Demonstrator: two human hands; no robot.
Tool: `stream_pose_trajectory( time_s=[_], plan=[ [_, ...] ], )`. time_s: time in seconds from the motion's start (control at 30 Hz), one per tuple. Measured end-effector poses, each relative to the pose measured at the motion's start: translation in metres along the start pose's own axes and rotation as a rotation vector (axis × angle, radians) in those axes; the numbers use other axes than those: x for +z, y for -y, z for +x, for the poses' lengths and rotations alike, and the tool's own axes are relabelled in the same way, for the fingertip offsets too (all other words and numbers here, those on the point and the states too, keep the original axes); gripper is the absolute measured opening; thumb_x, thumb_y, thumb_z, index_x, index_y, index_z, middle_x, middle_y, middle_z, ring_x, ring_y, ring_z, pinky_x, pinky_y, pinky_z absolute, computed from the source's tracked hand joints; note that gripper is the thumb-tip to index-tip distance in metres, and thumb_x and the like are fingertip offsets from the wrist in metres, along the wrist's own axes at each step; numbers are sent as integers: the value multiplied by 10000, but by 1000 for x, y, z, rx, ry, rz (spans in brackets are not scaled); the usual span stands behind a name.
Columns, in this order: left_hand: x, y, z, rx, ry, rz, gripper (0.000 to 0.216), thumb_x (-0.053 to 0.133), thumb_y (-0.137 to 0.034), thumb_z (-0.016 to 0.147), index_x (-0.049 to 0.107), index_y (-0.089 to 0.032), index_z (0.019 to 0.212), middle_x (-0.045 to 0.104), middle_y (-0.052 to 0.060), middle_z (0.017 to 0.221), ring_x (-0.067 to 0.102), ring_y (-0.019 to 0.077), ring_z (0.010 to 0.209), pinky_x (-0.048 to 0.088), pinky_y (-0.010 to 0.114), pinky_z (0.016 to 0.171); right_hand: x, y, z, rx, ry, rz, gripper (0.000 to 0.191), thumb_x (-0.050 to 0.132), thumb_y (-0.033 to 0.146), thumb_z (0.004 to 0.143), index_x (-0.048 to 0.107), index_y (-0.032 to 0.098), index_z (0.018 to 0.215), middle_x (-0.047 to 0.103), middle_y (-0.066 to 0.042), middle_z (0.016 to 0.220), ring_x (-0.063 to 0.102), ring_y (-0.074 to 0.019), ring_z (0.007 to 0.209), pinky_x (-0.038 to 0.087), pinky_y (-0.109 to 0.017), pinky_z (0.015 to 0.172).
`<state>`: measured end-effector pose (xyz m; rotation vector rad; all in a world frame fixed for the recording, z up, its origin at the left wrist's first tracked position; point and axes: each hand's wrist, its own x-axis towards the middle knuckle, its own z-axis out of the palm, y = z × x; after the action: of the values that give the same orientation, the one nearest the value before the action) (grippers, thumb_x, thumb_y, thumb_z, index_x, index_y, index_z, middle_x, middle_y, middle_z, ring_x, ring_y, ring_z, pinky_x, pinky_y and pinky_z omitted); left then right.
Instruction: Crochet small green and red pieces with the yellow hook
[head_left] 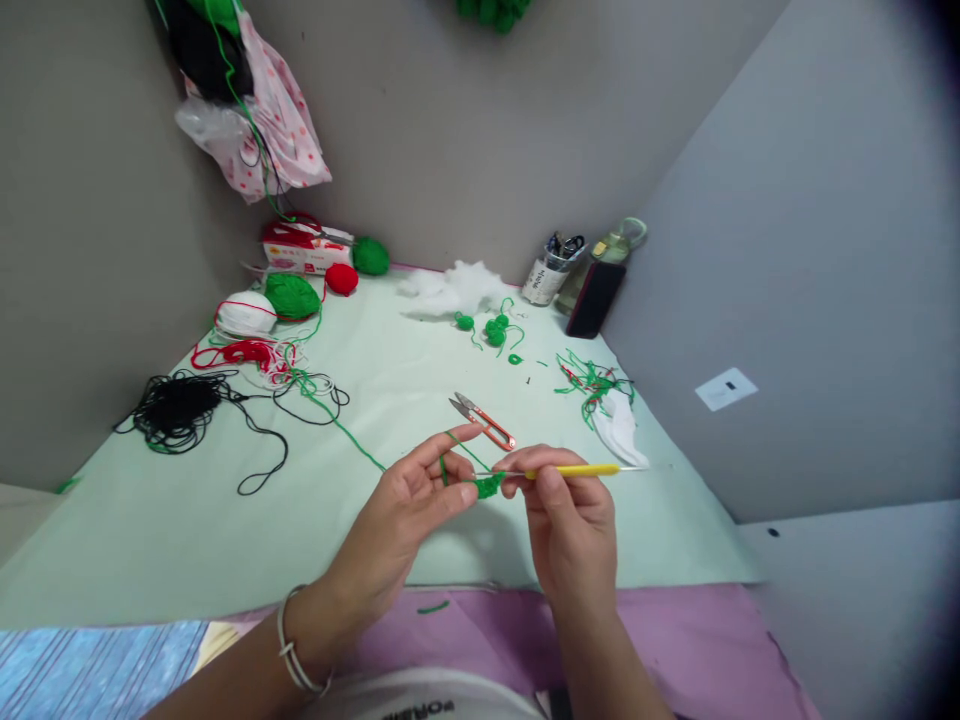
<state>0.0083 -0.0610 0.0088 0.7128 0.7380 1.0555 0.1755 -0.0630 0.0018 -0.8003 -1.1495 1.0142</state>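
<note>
Between thumb and fingers, my left hand (405,505) pinches a small green crochet piece (489,486). Green yarn (341,425) runs from the left of the table to this hand and loops over its raised index finger. My right hand (574,520) is closed around a crochet hook (577,470) with a yellow handle, held almost level. The hook's metal shaft points left and meets the green piece; whether its tip sits inside a stitch is too small to tell. Just beyond my hands lie orange-handled thread snips (484,420), blades pointing away to the left.
At left are tangled black yarn (180,408), red yarn (259,352), a white ball (245,314) and green balls (292,296). White stuffing (457,288) and small green crocheted pieces (496,330) lie behind. A phone (596,300), a pen cup (545,278) and yarn scraps (592,380) are right.
</note>
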Motion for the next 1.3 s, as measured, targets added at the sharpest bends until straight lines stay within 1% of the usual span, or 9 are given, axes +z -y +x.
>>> stream_pose_trajectory(
  time_s=[0.1, 0.27, 0.43, 0.57, 0.7, 0.8, 0.93, 1.13, 1.3],
  plan=[
    [-1, -2, -2, -1, 2, 27, 432, 828, -272, 851, 772, -316, 1276, 629, -22, 887, 529, 130, 857, 408, 269, 845, 0, 3, -2, 34, 2, 32, 206, 660, 344, 1016, 803, 241, 907, 789, -37, 845, 678, -147, 715, 564, -282, 686],
    [-1, -4, -5, 18, -25, 47, 425, 846, -275, 825, 782, -299, 1245, 624, -20, 862, 539, 135, 844, 432, 272, 826, 0, 7, -7, -5, 20, -51, 220, 609, 322, 1047, 787, 239, 949, 788, -38, 882, 683, -152, 747, 566, -295, 716],
    [0, -1, -5, 84, -62, 145, 421, 833, -263, 846, 768, -290, 1262, 624, -17, 861, 560, 139, 828, 456, 269, 795, -2, 9, -11, -191, 82, -218, 228, 549, 204, 1059, 770, 234, 1011, 778, -46, 916, 702, -174, 819, 571, -320, 718],
    [0, 1, -5, 156, -112, 241, 408, 834, -257, 846, 772, -292, 1247, 656, -13, 863, 584, 154, 850, 470, 275, 817, -4, 12, -11, -310, 146, -365, 235, 520, 153, 1050, 742, 230, 1055, 770, -56, 916, 711, -199, 841, 580, -358, 733],
    [0, 3, -7, 248, -186, 364, 361, 827, -239, 850, 788, -309, 1202, 687, -23, 844, 597, 154, 844, 471, 278, 842, -8, 12, -12, -432, 237, -498, 246, 526, 97, 1024, 718, 205, 1132, 778, -84, 984, 732, -214, 905, 588, -378, 769],
    [0, 2, -7, 276, -205, 400, 341, 830, -250, 852, 797, -317, 1185, 701, -24, 842, 608, 154, 850, 476, 276, 847, -9, 10, -14, -530, 235, -532, 257, 521, 100, 1020, 707, 195, 1169, 783, -105, 1016, 745, -222, 915, 597, -378, 749],
    [0, -1, -7, 245, -174, 338, 348, 847, -258, 835, 798, -314, 1176, 703, -32, 820, 618, 146, 828, 493, 268, 825, -9, 7, -15, -495, 184, -514, 266, 511, 119, 1028, 711, 226, 1167, 792, -89, 972, 752, -234, 884, 601, -401, 736],
    [1, -2, -5, 240, -189, 342, 364, 846, -228, 821, 792, -287, 1176, 692, -24, 826, 622, 157, 839, 504, 280, 824, -6, 4, -12, -487, 148, -522, 268, 521, 107, 1020, 719, 238, 1145, 795, -83, 958, 747, -233, 858, 594, -409, 729],
    [1, 0, -4, 201, -148, 323, 431, 843, -251, 838, 760, -286, 1259, 672, -22, 837, 607, 158, 834, 495, 280, 824, -2, 2, -12, -434, 95, -424, 254, 523, 106, 1026, 729, 234, 1103, 780, -70, 937, 728, -218, 865, 592, -386, 724]
  ],
)
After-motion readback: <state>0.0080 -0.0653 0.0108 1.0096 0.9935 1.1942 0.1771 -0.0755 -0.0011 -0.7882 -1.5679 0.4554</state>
